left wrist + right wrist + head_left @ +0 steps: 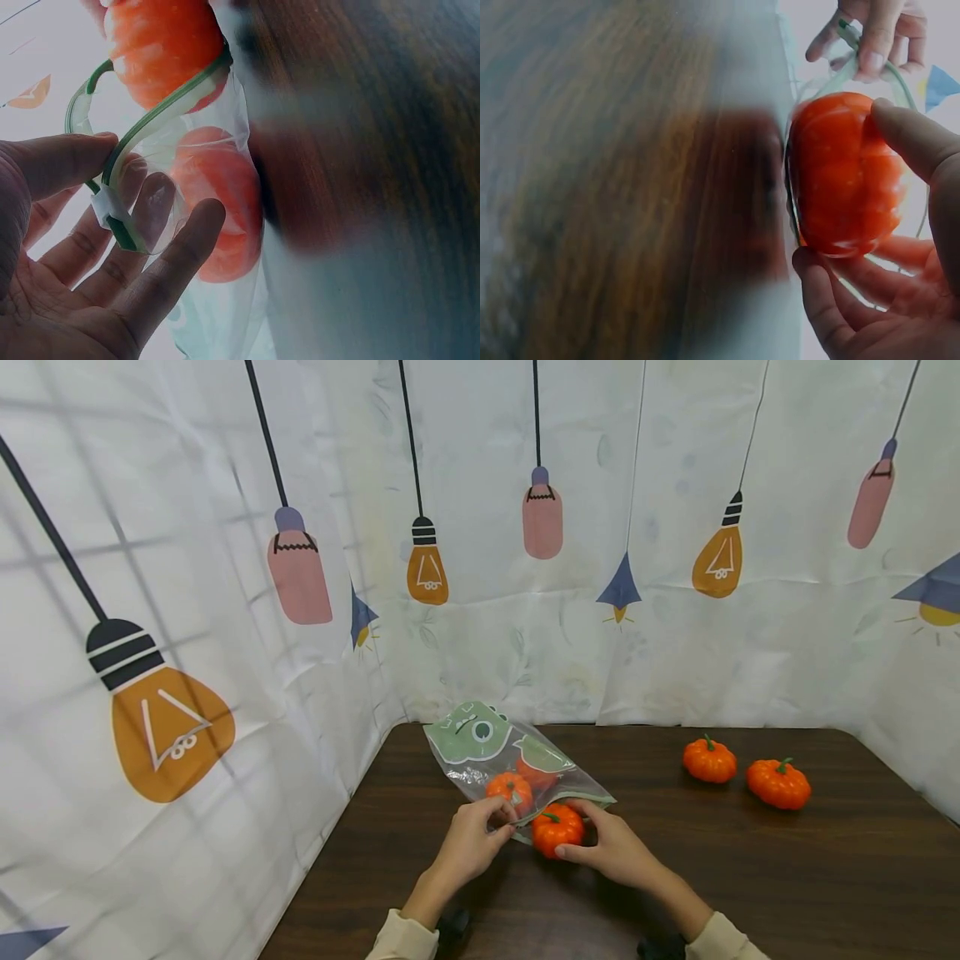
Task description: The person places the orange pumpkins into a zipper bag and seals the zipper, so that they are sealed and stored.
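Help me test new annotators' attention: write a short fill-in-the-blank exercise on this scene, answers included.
1. The left hand pinches the rim of a clear bag printed mostly in ____.
2. The hand holding an orange pumpkin at the bag's mouth is the person's ____.
3. Away from both hands, the number of loose pumpkins outside the bag on the table is ____.

Missing words: green; right; two.

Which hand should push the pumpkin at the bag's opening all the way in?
Probably the right hand: its thumb and fingers hold that pumpkin right at the opening. The left hand is busy pinching the edge of the bag.
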Demonstrator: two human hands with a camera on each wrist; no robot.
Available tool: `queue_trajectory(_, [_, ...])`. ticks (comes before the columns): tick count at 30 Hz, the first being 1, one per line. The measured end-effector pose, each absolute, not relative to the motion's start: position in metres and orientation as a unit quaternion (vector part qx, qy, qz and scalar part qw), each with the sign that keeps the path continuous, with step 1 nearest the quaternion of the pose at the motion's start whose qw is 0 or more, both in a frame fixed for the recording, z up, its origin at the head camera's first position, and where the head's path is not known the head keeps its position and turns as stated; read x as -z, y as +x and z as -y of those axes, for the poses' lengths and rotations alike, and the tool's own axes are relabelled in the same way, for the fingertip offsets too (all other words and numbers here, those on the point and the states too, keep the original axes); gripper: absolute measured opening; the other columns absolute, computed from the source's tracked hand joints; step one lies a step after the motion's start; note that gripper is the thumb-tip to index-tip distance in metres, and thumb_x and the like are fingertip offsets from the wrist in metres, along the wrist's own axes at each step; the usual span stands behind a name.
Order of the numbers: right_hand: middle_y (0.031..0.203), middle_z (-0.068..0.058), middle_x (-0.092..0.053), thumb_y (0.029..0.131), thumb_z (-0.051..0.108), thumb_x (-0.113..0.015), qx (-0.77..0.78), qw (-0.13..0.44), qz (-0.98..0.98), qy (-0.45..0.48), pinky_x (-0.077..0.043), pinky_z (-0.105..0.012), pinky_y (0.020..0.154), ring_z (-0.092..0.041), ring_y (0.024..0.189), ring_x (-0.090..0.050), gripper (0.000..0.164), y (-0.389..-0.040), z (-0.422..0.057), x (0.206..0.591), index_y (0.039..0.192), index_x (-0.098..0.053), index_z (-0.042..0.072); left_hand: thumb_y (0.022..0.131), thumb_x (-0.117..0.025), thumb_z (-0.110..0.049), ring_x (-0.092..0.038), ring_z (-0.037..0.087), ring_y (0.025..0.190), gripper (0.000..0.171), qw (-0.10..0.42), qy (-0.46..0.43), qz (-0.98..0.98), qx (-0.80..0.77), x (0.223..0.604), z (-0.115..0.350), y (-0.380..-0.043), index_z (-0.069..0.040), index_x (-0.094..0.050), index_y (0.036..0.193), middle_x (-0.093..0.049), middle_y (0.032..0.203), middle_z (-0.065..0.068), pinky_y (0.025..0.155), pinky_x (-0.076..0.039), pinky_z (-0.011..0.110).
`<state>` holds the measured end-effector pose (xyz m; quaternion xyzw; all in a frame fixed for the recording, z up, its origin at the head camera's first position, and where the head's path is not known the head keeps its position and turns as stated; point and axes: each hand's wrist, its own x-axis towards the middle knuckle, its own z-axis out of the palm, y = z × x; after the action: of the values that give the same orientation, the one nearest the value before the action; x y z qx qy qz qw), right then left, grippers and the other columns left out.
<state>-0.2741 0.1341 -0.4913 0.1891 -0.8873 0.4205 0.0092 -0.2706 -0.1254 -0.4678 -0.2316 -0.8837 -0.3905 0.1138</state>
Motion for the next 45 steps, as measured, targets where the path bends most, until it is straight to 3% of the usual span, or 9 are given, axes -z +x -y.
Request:
queue_trajectory(9, [0.135, -0.013, -0.066, 0.086, 0.048, -0.079, -0.412, 0.012, 0.895, 0.17, -0.05, -0.053, 0.101, -0.027, 0.118, -0.065, 0.075, -0.276, -0.125, 0.492, 0.141, -0.054, 0.003, 0.087, -0.077, -0.006, -0.068, 0.005, 0.082, 0.017, 0.114, -0.236, 0.883, 0.39, 0.468, 0.125, -0.271, -0.019, -0.066, 0.086, -0.074, 0.087, -0.006, 0.077, -0.053, 0.028])
queue_trajectory(16, [0.129, -0.01, -0.069, 0.084, 0.049, -0.081, -0.411, 0.03, 0.901, 0.133, -0.053, -0.046, 0.097, -0.021, 0.112, -0.066, 0.073, -0.281, -0.116, 0.492, 0.137, -0.058, 0.004, 0.087, -0.077, -0.004, -0.067, 0.005, 0.082, 0.017, 0.113, -0.238, 0.88, 0.394, 0.466, 0.125, -0.271, -0.017, -0.067, 0.086, -0.074, 0.088, -0.005, 0.077, -0.056, 0.034])
queue_trajectory(21, [0.124, -0.009, -0.069, 0.083, 0.046, -0.082, -0.423, 0.038, 0.898, 0.115, -0.054, -0.037, 0.086, -0.016, 0.101, -0.066, 0.069, -0.283, -0.112, 0.493, 0.134, -0.061, 0.005, 0.088, -0.076, -0.006, -0.07, 0.004, 0.086, 0.016, 0.102, -0.234, 0.881, 0.398, 0.467, 0.124, -0.272, -0.019, -0.067, 0.087, -0.076, 0.092, -0.004, 0.079, -0.056, 0.032])
queue_trajectory(30, [0.106, -0.011, -0.058, 0.082, 0.04, -0.085, -0.432, 0.042, 0.895, 0.099, -0.044, -0.029, 0.07, -0.017, 0.082, -0.052, 0.063, -0.284, -0.107, 0.495, 0.128, -0.062, 0.002, 0.088, -0.076, -0.006, -0.07, 0.004, 0.087, 0.018, 0.101, -0.238, 0.881, 0.395, 0.47, 0.125, -0.273, -0.02, -0.066, 0.087, -0.076, 0.093, -0.003, 0.079, -0.055, 0.027])
queue_trajectory(38, [0.119, -0.012, -0.066, 0.083, 0.024, -0.085, -0.465, 0.045, 0.876, 0.117, -0.053, -0.023, 0.07, -0.012, 0.083, -0.065, 0.05, -0.283, -0.107, 0.494, 0.124, -0.063, 0.004, 0.088, -0.076, -0.004, -0.071, 0.007, 0.09, 0.017, 0.102, -0.238, 0.881, 0.396, 0.469, 0.124, -0.272, -0.019, -0.066, 0.088, -0.075, 0.095, -0.005, 0.082, -0.056, 0.029])
queue_trajectory(45, [0.116, -0.012, -0.068, 0.082, 0.024, -0.086, -0.475, 0.05, 0.873, 0.098, -0.054, -0.024, 0.068, -0.011, 0.08, -0.066, 0.048, -0.283, -0.102, 0.491, 0.119, -0.064, 0.004, 0.089, -0.075, -0.004, -0.072, 0.007, 0.09, 0.017, 0.103, -0.24, 0.882, 0.392, 0.468, 0.124, -0.272, -0.018, -0.066, 0.088, -0.076, 0.095, -0.004, 0.082, -0.057, 0.032])
